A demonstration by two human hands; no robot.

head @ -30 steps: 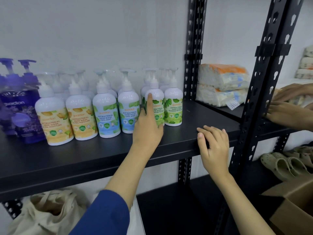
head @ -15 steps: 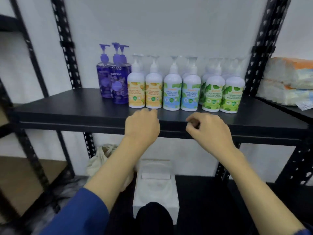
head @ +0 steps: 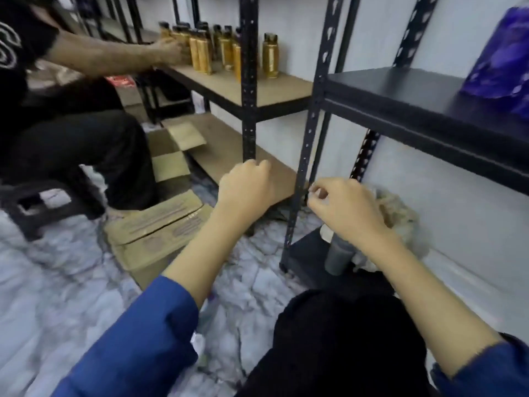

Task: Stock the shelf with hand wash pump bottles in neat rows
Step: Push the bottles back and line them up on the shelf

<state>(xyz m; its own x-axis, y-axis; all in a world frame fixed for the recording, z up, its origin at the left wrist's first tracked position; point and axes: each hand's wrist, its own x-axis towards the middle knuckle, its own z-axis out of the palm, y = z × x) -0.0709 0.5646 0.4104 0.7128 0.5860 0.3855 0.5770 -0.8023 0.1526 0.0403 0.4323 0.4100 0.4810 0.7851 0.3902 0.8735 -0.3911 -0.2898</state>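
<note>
The view has swung away from the row of hand wash bottles that filled the middle of the frame half a second ago; now only one purple pump bottle (head: pixel 499 57) shows, blurred, at the upper right edge, standing on the black shelf (head: pixel 400 90). The white bottles with yellow, blue and green labels are out of frame. Both hands have dropped from the shelf's front edge and now hang in mid-air at the centre of the frame, below shelf level. The left hand (head: pixel 247 187) has its fingers curled with nothing in its grip; the right hand (head: pixel 343 207) is likewise loosely curled and empty, just right of a black upright post (head: pixel 302 156).

At the left of the frame lie cardboard boxes (head: pixel 156 224) on the marbled floor (head: pixel 43 296), and another person's arm (head: pixel 114 54) reaches to gold bottles (head: pixel 203 53) on a wooden shelf (head: pixel 274 87) at the upper middle.

My reading is that the row already set looks finished and the person is turning toward the boxes, probably for more stock
</note>
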